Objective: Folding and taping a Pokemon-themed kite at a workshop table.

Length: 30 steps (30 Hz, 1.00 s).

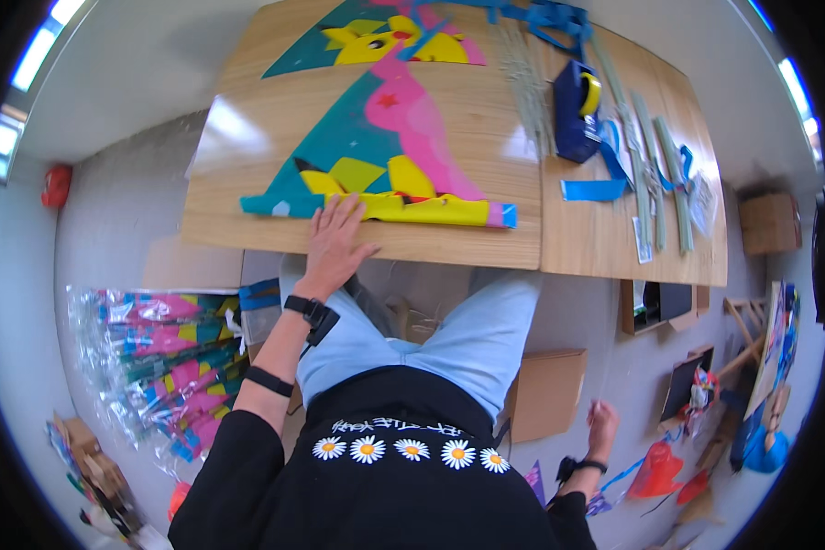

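My left hand [337, 240] rests with fingers spread on the rolled near edge of a printed fabric kite sail [357, 151], coloured teal, pink and yellow. The sail lies roughly as a triangle on the wooden table [454, 251], its rolled edge running left to right. Blue tape [509, 215] shows at the right end of the roll. My right hand [601, 421] is low at my right side, off the table, with fingers curled; whether it holds something cannot be told. Beyond the sail lies a second printed piece [385, 45] with a yellow cartoon figure.
A dark blue tape dispenser [575, 113] with a yellow roll stands at right, near blue ribbon [595, 190] and bundles of thin rods [643, 172]. Bagged printed pieces [165, 344] lie at lower left. Cardboard boxes [548, 395] stand on the floor. Another person [766, 447] is at far right.
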Motion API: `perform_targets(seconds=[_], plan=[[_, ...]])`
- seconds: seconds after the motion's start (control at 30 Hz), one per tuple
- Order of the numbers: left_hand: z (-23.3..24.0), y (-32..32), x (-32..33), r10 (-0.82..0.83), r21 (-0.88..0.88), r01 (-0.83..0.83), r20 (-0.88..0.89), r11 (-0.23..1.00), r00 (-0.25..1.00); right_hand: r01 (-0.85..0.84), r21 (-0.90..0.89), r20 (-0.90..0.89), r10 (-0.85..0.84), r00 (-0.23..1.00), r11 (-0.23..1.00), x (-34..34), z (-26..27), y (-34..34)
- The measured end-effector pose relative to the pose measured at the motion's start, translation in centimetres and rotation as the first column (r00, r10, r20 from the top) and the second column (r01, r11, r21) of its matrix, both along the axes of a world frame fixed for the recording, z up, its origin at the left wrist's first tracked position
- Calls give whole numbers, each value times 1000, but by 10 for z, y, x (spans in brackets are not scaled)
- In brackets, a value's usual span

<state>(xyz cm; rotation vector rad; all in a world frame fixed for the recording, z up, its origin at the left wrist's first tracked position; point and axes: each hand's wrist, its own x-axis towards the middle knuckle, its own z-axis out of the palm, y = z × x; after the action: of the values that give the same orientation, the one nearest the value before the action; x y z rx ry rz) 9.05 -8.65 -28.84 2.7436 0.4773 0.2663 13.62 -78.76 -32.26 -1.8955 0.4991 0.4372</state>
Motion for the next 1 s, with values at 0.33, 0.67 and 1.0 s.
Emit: perform_targets(seconds=[0.33,0.67,1.0], plan=[[5,-2,-4,91,3,-91,50,996,995,-280,148,329,220,918,948,89,55,202],[-13,-10,1,118,21,-122,123,992,985,-742,-243,645,675,357,625,140,45,549],[-17,-11,-5,135,-10,-136,214,991,968,-721,-345,633,716,295,601,133,13,566]])
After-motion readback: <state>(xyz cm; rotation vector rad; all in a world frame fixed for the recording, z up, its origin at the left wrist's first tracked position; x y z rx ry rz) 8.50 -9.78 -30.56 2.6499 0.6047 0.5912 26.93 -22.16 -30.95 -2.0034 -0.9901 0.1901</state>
